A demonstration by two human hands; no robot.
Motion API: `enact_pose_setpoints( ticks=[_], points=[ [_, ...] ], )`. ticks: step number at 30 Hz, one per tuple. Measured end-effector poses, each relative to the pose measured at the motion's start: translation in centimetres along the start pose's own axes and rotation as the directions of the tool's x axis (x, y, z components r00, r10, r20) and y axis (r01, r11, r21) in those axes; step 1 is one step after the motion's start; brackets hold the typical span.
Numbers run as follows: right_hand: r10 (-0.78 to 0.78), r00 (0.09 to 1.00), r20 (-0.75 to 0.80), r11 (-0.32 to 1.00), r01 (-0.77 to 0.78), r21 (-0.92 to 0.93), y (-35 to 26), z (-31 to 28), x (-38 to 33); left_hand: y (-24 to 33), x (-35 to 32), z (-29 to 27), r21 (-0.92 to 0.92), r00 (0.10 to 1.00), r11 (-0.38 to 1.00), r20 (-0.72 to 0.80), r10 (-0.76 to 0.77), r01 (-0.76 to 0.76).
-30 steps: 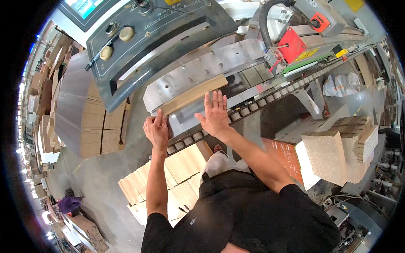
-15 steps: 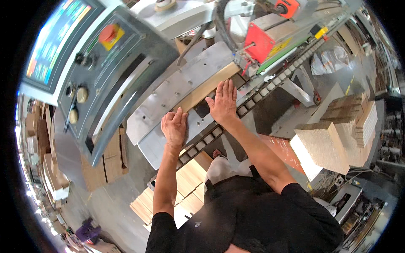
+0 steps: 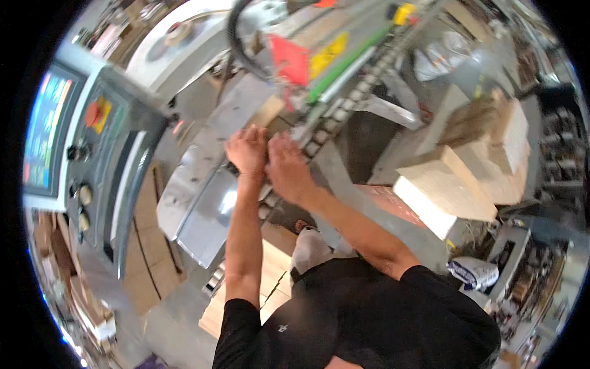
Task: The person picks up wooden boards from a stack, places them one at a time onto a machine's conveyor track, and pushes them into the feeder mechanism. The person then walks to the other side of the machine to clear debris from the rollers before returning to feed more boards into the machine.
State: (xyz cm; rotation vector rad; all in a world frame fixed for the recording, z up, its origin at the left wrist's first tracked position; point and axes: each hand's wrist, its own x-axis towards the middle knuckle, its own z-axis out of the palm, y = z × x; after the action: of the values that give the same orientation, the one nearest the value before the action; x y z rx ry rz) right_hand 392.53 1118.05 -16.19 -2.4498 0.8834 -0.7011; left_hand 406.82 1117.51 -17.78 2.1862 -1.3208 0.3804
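A pale wooden strip (image 3: 268,111) lies along the upright metal fence of the machine's feed table (image 3: 212,200), its far end close to a red guard (image 3: 289,60). My left hand (image 3: 247,151) is bent over the near end of the strip, fingers curled against it. Right beside it, my right hand (image 3: 287,167) rests at the table's inner edge by the chain conveyor (image 3: 335,117). Motion smears its fingers, and what they touch cannot be made out. The near part of the strip is hidden under my hands.
A control panel (image 3: 101,163) with a screen and a red stop button (image 3: 93,114) stands at left. Stacked wooden boards (image 3: 270,286) lie below the table. To the right are large pale blocks (image 3: 448,184). A dark hose (image 3: 236,37) curves above the fence.
Both hands have moved forward along the table, and the right has come close to the left. Less of the wooden strip shows. The whole view has turned to the right.
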Motion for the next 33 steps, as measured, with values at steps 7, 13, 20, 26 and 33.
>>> enact_pose_setpoints(
  ticks=[7,13,20,26,33],
  points=[
    [-0.049,0.971,-0.236,0.998,0.055,0.019,5.1,-21.0,-14.5,2.7,0.1,-0.1,0.082,0.990,0.996,-0.133,0.043,-0.032],
    [0.633,0.394,-0.667,0.718,-0.622,0.314,18.6,-42.6,-21.5,10.8,-5.5,-3.1,-0.125,0.992,0.985,-0.033,0.119,-0.122],
    [0.943,0.329,-0.043,0.112,-0.192,0.975,29.4,-43.7,-22.6,10.4,-10.0,-5.3,-0.390,0.999,0.921,0.047,-0.010,0.028],
    [0.956,0.292,-0.032,0.088,-0.181,0.979,28.6,-44.3,-24.1,2.7,-5.4,-4.6,0.056,0.996,0.998,-0.082,0.030,-0.026],
    [0.933,0.331,-0.139,0.185,-0.114,0.976,27.7,-44.6,-26.5,0.2,1.9,-1.1,0.166,1.000,0.986,0.027,-0.016,0.012]
  ],
)
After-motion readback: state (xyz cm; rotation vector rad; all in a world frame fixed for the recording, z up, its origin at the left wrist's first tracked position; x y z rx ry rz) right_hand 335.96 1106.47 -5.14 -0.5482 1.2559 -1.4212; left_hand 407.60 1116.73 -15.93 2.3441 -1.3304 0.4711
